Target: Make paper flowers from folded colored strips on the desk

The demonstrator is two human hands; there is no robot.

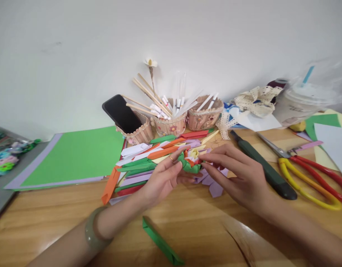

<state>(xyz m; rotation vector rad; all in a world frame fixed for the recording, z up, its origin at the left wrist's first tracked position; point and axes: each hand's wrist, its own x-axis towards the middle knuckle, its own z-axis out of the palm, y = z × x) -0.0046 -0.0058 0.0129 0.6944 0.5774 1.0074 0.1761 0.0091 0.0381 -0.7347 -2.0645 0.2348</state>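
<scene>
A black phone [122, 113] leans in a wooden cup [139, 134] near the pale wall [76, 55]; rightward, lace ribbon [257, 102] sits beside a drink cup [292, 105] with a blue straw [308, 76].

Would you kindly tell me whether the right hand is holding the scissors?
No, the scissors lie on the table, while the right hand touches the folded-paper piece.

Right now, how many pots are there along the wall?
3: the left pot with the phone in it, the middle pot with wooden sticks, and the right pot beside it. Any behind them would be hidden.
</scene>
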